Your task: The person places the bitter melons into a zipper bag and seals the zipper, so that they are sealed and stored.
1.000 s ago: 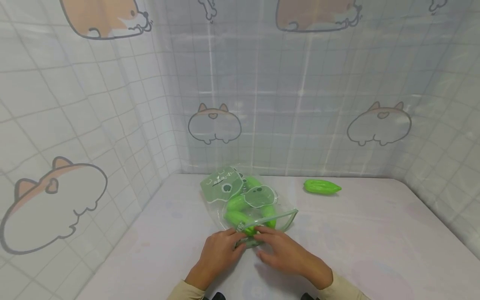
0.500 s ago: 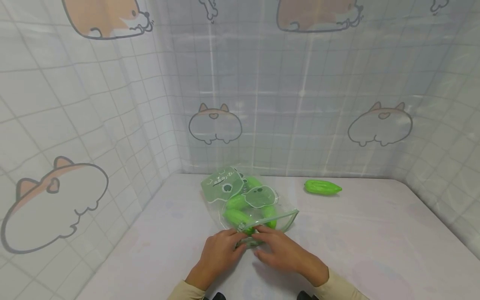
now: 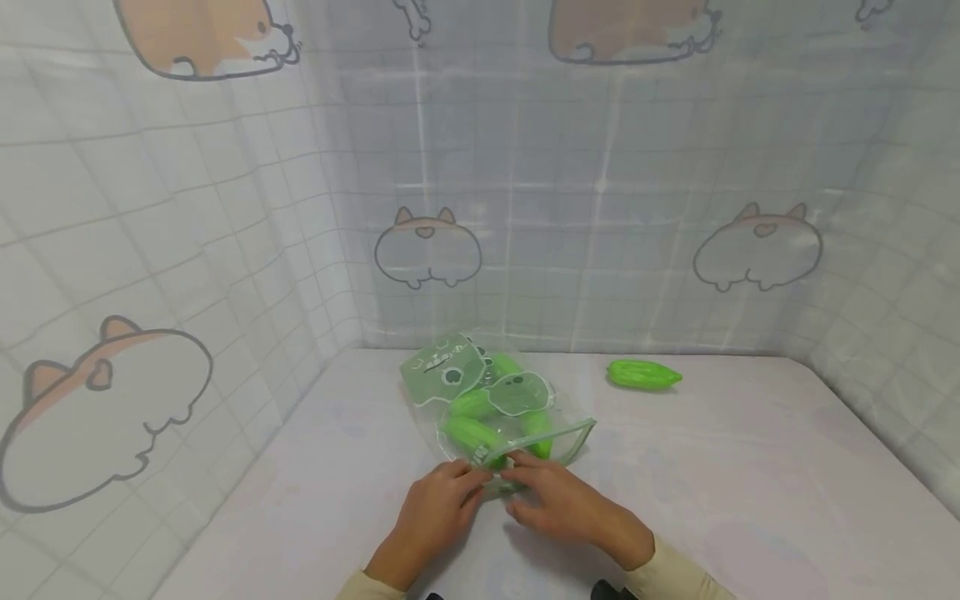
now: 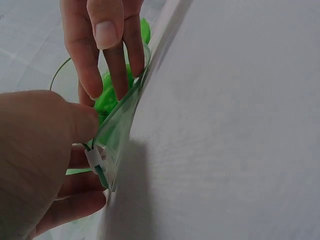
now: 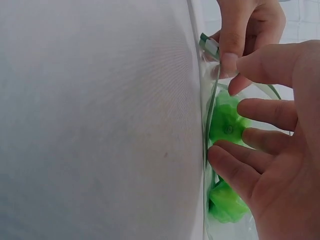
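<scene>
In the head view, a clear zip bag [image 3: 572, 446] with a green cartoon print lies mid-table with several ridged green gourds [image 3: 471, 433] inside. Its mouth faces me, the near rim lifted. My left hand [image 3: 435, 510] pinches the bag's left corner beside the white zip slider [image 4: 93, 159], as the left wrist view shows. My right hand [image 3: 564, 502] reaches to the mouth with spread, fairly straight fingers. In the right wrist view, the right fingertips [image 5: 220, 156] touch or nearly touch the rim, close to the gourd ends. Another green gourd [image 3: 643, 375] lies outside the bag, back right.
A pale table [image 3: 720, 467] carries everything. Plastic curtain walls with a grid and cartoon dogs [image 3: 427, 250] stand behind it and at both sides. The back curtain [image 3: 555, 317] begins right behind the table's rear edge.
My right hand has shifted slightly left at the bag's mouth. The nearest gourd inside has moved a little left and deeper in. The left hand stays at its corner; the outside gourd is unmoved.
</scene>
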Available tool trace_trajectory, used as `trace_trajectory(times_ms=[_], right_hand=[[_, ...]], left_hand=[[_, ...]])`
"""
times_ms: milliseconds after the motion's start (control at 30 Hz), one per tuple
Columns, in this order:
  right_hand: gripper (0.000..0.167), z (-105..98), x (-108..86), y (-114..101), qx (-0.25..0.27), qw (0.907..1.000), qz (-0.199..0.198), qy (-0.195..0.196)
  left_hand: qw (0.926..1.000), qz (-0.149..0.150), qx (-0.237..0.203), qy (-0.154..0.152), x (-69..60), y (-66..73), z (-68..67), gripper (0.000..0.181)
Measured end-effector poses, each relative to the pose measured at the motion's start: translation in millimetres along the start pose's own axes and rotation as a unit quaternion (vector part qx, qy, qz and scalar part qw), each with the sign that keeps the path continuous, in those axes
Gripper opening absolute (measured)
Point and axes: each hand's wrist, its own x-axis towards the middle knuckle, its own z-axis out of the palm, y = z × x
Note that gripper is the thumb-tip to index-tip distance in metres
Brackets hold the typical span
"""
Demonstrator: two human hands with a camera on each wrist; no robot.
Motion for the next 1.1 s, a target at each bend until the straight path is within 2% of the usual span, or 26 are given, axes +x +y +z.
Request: trace_trajectory(times_ms=[133,367,533,633,800,967,1100], right_hand=[[0.043,-0.7,0.5,0.0,0.003,0.9999,0.009,-0.007],[0.041,0.8,2.2,0.9,-0.014,0.9997,0.013,-0.014],[0.033,-1.8,-4.4,6.1,0.007,0.9998,0.011,0.017],[0.029,-8.4,-10.0,12.6,0.044,0.9981,0.022,0.038],[0.026,-25.8,-23.8,30.2,0.108,0.99,0.061,0.067],[0.026,-41.6,-38.4,49.2,0.125,0.9788,0.108,0.12],[0.03,-51.1,-47.6,60.5,0.149,0.9694,0.138,0.138]], left_hand=[[0.9996,-0.006,-0.025,0.014,-2.2,-1.5,2.8,0.022],[0.9986,-0.028,-0.041,0.016,-4.3,-3.6,7.4,0.024],[0.9982,-0.03,-0.049,0.019,-4.6,-4.4,10.2,0.025],[0.9976,-0.04,-0.056,0.011,-3.7,-4.5,10.4,0.024],[0.9958,-0.057,-0.07,-0.017,0.0,-4.5,10.7,0.023],[0.9949,-0.061,-0.076,-0.024,0.7,-4.6,10.6,0.022],[0.9938,-0.069,-0.083,-0.028,-0.8,-3.6,9.7,0.022]])
